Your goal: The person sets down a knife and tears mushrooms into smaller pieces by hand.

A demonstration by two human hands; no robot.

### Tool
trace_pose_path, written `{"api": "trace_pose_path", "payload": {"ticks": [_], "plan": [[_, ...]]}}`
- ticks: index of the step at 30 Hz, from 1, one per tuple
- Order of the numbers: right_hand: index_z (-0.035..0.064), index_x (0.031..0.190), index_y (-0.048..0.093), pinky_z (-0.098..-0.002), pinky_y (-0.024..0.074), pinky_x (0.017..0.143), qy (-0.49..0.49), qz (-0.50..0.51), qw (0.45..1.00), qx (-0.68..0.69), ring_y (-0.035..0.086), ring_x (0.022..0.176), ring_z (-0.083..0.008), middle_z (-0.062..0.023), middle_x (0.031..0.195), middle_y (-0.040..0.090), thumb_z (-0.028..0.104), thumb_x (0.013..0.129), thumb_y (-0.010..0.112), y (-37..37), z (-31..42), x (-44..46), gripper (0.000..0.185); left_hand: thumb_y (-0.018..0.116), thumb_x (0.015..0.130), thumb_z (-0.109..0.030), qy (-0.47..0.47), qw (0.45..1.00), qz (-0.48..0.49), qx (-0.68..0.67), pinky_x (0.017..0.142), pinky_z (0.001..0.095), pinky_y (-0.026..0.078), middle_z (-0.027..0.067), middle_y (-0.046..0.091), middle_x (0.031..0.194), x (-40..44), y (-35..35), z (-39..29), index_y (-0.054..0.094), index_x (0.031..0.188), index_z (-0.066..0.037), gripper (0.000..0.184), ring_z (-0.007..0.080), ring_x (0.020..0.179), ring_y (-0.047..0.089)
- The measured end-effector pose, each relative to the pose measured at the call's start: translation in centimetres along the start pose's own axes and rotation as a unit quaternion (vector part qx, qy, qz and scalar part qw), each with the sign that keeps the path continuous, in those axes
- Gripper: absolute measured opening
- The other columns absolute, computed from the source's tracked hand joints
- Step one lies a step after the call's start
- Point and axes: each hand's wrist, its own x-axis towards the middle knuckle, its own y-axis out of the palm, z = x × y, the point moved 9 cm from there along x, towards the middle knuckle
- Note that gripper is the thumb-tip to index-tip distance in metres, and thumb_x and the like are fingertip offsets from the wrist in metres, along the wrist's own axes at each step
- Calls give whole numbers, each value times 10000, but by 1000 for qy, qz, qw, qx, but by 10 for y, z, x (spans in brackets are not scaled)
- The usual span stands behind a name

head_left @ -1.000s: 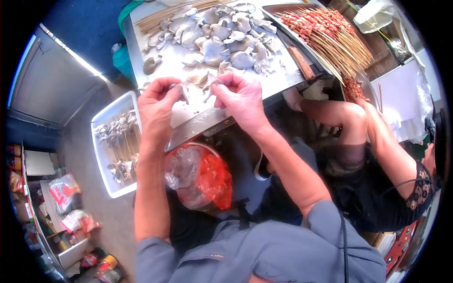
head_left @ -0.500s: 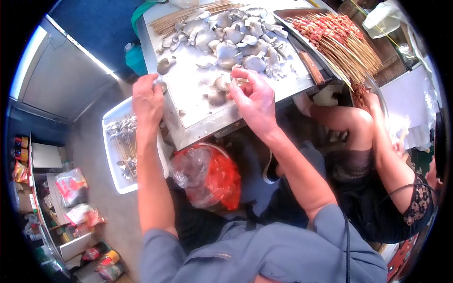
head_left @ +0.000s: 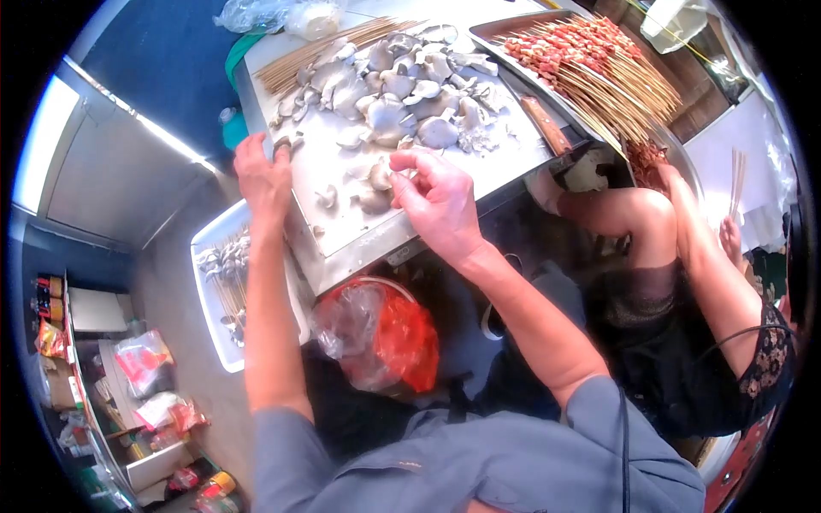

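Note:
Grey oyster mushrooms (head_left: 386, 115) lie heaped on a white board (head_left: 342, 235) set on a metal-edged table. At the board's left edge, the fingers of my left hand (head_left: 265, 178) close on a small dark oyster mushroom (head_left: 289, 141). My right hand (head_left: 438, 205) hovers over the near part of the board, thumb and fingers pinched together; what is between them is too small to make out. Beside those fingertips lie a few loose mushrooms (head_left: 373, 200). Another pale mushroom piece (head_left: 326, 197) rests between my two hands.
Bare bamboo skewers (head_left: 329, 53) lie behind the heap. At right are a wooden-handled knife (head_left: 546, 126) and a tray of raw meat skewers (head_left: 590, 64). Low left, a white tub (head_left: 208, 308) holds mushroom skewers; a red bag (head_left: 402, 338) sits below. A co-worker's arm (head_left: 705, 239) reaches in at right.
My left hand has let go of a mushroom piece, which now lies on the board, and has moved to another at the edge. My right hand stays pinched. The view has shifted slightly.

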Motion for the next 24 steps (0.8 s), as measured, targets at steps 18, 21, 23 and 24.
{"api": "trace_pose_path", "payload": {"ticks": [18, 21, 23, 24], "plan": [[-30, 1018, 646, -383, 537, 712, -61, 16, 993, -104, 668, 808, -324, -194, 975, 659, 81, 841, 620, -15, 16, 2, 211, 699, 842, 19, -178, 820, 257, -479, 745, 243, 536, 45, 683, 939, -37, 13, -59, 654, 1133, -27, 297, 102, 799, 620], [-29, 1031, 642, -379, 540, 693, -32, 21, 995, -88, 668, 795, -319, -191, 980, 652, 97, 850, 628, -10, 14, 2, 221, 666, 832, 74, -145, 807, 298, -489, 741, 225, 507, 22, 661, 968, -43, 10, -80, 655, 1115, -26, 301, 90, 841, 610], [-33, 1047, 639, -366, 542, 665, -30, 8, 998, -49, 673, 776, -292, -178, 981, 649, 116, 858, 638, -9, 13, 2, 241, 619, 838, 112, -117, 807, 314, -486, 786, 219, 492, 16, 654, 921, -46, 2, -97, 645, 1048, -18, 248, 85, 874, 613], [-33, 1047, 639, -366, 542, 665, -30, 10, 998, -49, 673, 776, -292, -178, 981, 649, 116, 858, 638, -7, 15, 2, 241, 619, 838, 112, -118, 807, 314, -486, 786, 219, 492, 16, 654, 921, -46, -1, -98, 645, 1048, -18, 248, 85, 874, 613]]}}
